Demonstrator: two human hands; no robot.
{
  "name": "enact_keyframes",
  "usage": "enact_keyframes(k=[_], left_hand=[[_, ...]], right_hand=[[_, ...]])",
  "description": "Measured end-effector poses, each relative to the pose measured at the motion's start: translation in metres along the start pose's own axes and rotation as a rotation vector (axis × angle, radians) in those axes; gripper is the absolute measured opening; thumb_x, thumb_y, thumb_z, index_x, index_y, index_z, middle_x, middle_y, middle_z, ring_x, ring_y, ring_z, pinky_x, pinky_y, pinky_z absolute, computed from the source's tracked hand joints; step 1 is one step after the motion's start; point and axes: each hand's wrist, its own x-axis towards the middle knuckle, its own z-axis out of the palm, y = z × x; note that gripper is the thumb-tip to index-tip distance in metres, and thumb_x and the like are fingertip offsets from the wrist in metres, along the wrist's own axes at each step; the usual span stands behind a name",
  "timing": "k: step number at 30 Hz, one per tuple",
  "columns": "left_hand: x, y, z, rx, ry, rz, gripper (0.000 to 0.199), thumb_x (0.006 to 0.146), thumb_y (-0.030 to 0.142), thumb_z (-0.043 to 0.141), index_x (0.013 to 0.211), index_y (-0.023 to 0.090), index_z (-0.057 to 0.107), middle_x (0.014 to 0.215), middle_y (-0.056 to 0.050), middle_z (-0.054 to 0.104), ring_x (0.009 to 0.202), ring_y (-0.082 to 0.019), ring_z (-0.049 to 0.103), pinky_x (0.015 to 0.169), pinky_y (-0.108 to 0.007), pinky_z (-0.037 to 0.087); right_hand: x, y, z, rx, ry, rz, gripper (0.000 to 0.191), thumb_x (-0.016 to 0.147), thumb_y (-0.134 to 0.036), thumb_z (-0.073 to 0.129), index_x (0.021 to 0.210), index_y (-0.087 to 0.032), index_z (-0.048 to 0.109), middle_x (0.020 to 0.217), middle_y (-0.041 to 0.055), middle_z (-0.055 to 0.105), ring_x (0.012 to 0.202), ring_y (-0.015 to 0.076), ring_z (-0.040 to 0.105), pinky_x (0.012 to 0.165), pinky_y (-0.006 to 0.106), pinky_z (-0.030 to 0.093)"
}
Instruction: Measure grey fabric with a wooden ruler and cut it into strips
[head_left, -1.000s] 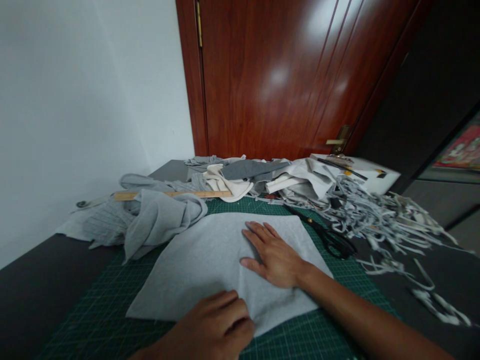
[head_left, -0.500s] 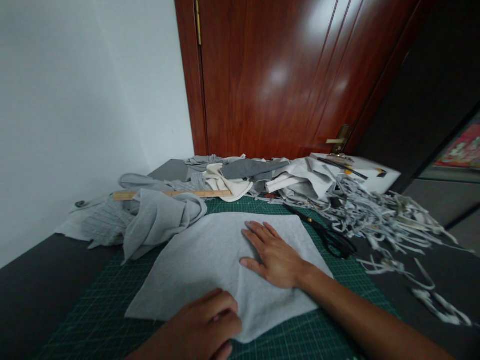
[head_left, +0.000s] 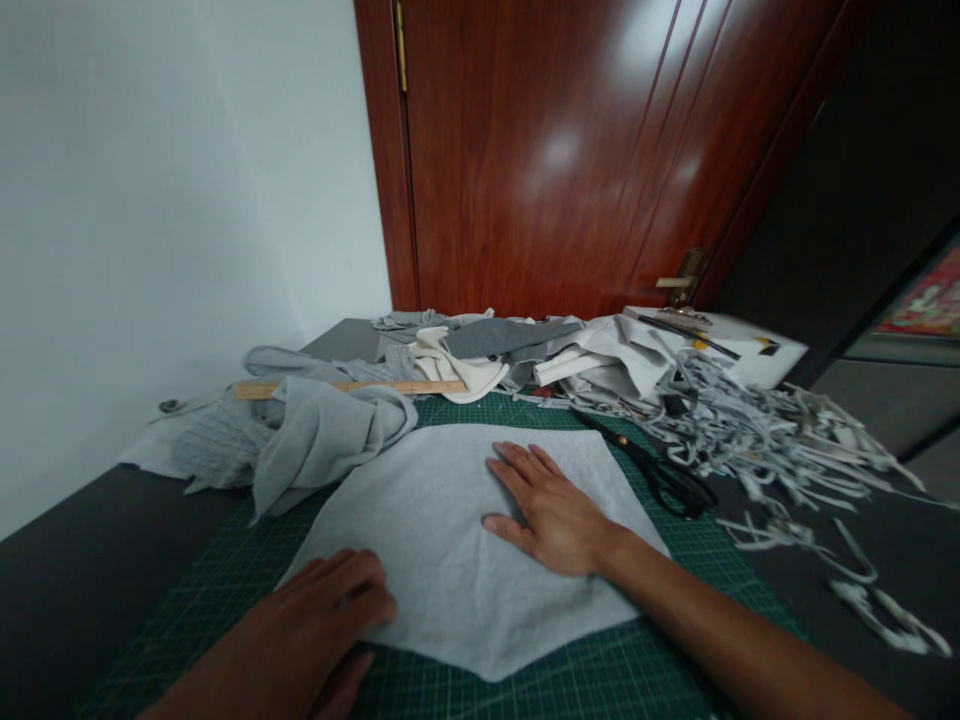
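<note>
A light grey fabric piece (head_left: 435,520) lies spread on the green cutting mat (head_left: 202,600). Flat on its right half rests my right hand (head_left: 551,515), fingers spread and nothing held. My left hand (head_left: 322,610) is at the fabric's lower left edge, fingers curled and slightly blurred; its fingertips are partly hidden, and whether it grips the edge cannot be made out. Black scissors (head_left: 652,470) lie just beyond the fabric's right side.
Crumpled grey cloth (head_left: 322,435) and a wooden ruler (head_left: 439,387) are at the left back. More fabric scraps (head_left: 517,345) line the back by the door. A heap of cut strips (head_left: 757,430) and a white box (head_left: 772,345) stand at the right.
My left hand has moved left along the fabric's near edge, and the fold near the lower middle has flattened. My right hand stays in place on the fabric.
</note>
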Motion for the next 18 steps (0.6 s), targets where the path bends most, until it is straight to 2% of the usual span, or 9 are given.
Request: enact_keyframes(k=[2, 3, 5, 7, 10, 12, 14, 16, 18], left_hand=[[0.019, 0.003, -0.008, -0.038, -0.050, 0.008, 0.030, 0.088, 0.010, 0.052, 0.105, 0.027, 0.070, 0.112, -0.001, 0.074, 0.095, -0.019, 0.070, 0.081, -0.028, 0.056], [0.033, 0.004, -0.010, -0.058, -0.066, -0.004, 0.028, 0.092, 0.012, 0.051, 0.107, 0.026, 0.070, 0.113, -0.002, 0.074, 0.098, -0.019, 0.071, 0.086, -0.029, 0.056], [0.066, 0.006, -0.008, -0.111, -0.034, 0.008, 0.027, 0.095, 0.015, 0.048, 0.109, 0.023, 0.070, 0.112, -0.004, 0.074, 0.102, -0.021, 0.071, 0.093, -0.034, 0.056], [0.099, 0.003, 0.003, -0.139, 0.003, 0.015, 0.029, 0.095, 0.013, 0.047, 0.110, 0.019, 0.071, 0.115, -0.006, 0.075, 0.109, -0.022, 0.070, 0.102, -0.037, 0.054], [0.138, -0.013, 0.033, -0.117, -0.006, 0.057, 0.041, 0.095, 0.011, 0.043, 0.126, 0.016, 0.068, 0.133, -0.008, 0.072, 0.126, -0.023, 0.065, 0.116, -0.039, 0.046], [0.150, -0.026, 0.053, -0.070, -0.029, 0.015, 0.048, 0.096, 0.010, 0.038, 0.135, 0.011, 0.064, 0.142, -0.010, 0.068, 0.135, -0.025, 0.060, 0.120, -0.040, 0.041], [0.154, -0.036, 0.067, -0.036, -0.065, -0.018, 0.048, 0.097, 0.013, 0.040, 0.140, 0.008, 0.061, 0.149, -0.015, 0.062, 0.141, -0.027, 0.055, 0.122, -0.044, 0.039], [0.152, -0.040, 0.073, 0.007, -0.103, -0.046, 0.051, 0.098, 0.019, 0.043, 0.146, 0.010, 0.057, 0.158, -0.017, 0.052, 0.150, -0.028, 0.045, 0.125, -0.049, 0.034], [0.148, -0.040, 0.074, 0.057, -0.133, -0.079, 0.055, 0.100, 0.025, 0.044, 0.154, 0.015, 0.049, 0.166, -0.014, 0.042, 0.156, -0.028, 0.034, 0.128, -0.055, 0.026]], right_hand=[[0.000, 0.000, 0.000, 0.004, 0.000, -0.001, 0.083, 0.105, -0.068, 0.040, 0.161, -0.007, 0.039, 0.170, 0.0248, 0.031, 0.160, 0.0345, 0.024, 0.131, 0.057, 0.015], [0.000, 0.000, 0.000, 0.005, -0.001, 0.000, 0.082, 0.105, -0.067, 0.040, 0.161, -0.007, 0.039, 0.170, 0.0247, 0.031, 0.160, 0.0344, 0.024, 0.131, 0.057, 0.015], [0.000, -0.001, 0.000, 0.006, -0.006, 0.004, 0.083, 0.105, -0.067, 0.040, 0.161, -0.007, 0.038, 0.170, 0.0251, 0.031, 0.160, 0.0348, 0.023, 0.131, 0.057, 0.015], [0.001, -0.002, -0.001, 0.008, -0.009, 0.008, 0.082, 0.105, -0.066, 0.042, 0.161, -0.007, 0.038, 0.170, 0.0255, 0.032, 0.160, 0.0351, 0.024, 0.131, 0.057, 0.015], [0.001, -0.003, -0.002, 0.017, -0.008, 0.005, 0.081, 0.104, -0.065, 0.044, 0.161, -0.007, 0.039, 0.169, 0.0256, 0.033, 0.159, 0.0352, 0.027, 0.131, 0.057, 0.016], [0.002, -0.003, -0.003, 0.024, -0.008, 0.003, 0.081, 0.105, -0.064, 0.045, 0.161, -0.006, 0.039, 0.169, 0.0259, 0.033, 0.159, 0.0356, 0.027, 0.131, 0.057, 0.015], [0.002, -0.003, -0.004, 0.029, -0.010, 0.004, 0.080, 0.105, -0.063, 0.045, 0.160, -0.005, 0.040, 0.170, 0.0258, 0.032, 0.159, 0.0359, 0.026, 0.131, 0.057, 0.014], [0.003, -0.003, -0.005, 0.035, -0.017, 0.006, 0.081, 0.104, -0.063, 0.045, 0.161, -0.005, 0.039, 0.170, 0.0250, 0.031, 0.160, 0.0359, 0.025, 0.131, 0.057, 0.014], [0.003, -0.002, -0.006, 0.040, -0.030, 0.014, 0.082, 0.104, -0.064, 0.045, 0.162, -0.007, 0.037, 0.171, 0.0233, 0.029, 0.160, 0.0367, 0.024, 0.131, 0.060, 0.012]])
